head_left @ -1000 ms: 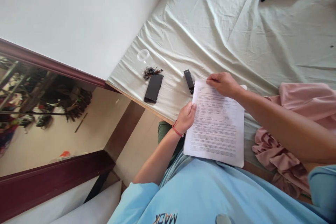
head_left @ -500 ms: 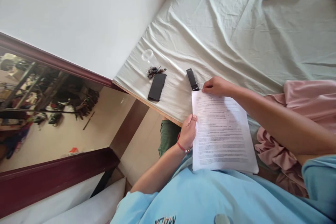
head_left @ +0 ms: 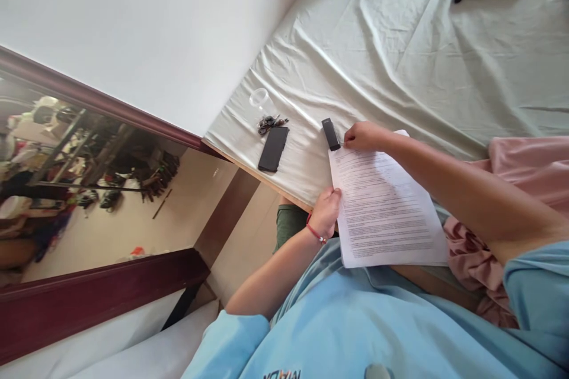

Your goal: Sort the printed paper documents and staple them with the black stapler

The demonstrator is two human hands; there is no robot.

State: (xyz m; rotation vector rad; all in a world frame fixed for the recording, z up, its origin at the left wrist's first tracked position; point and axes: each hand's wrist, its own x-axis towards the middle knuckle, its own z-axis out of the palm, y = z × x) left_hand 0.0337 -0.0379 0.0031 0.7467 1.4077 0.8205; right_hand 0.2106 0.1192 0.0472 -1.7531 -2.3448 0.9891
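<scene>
A stack of printed paper sheets (head_left: 386, 207) lies slanted in front of my body. My left hand (head_left: 326, 210), with a red bracelet at its wrist, pinches the stack's left edge. At the top edge, my right hand (head_left: 364, 136) is closed with its fingertips on the paper; the far side of the grip is hidden. Just left of those fingertips lies a black stapler (head_left: 330, 134), its near end meeting the top left corner of the sheets. Whether the corner sits inside the stapler's jaw I cannot tell.
Left of the stapler lie a black phone (head_left: 273, 149), some keys (head_left: 271, 124) and a clear plastic cup (head_left: 260, 99) on the pale bedsheet (head_left: 377, 71). A pink cloth (head_left: 528, 172) is at right. Left, the bed edge drops to a tiled floor beside a mirror (head_left: 111, 183).
The stack has moved up towards the stapler and tilted, so its top left corner meets the stapler. Both hands stay on the paper. The camera view has shifted slightly.
</scene>
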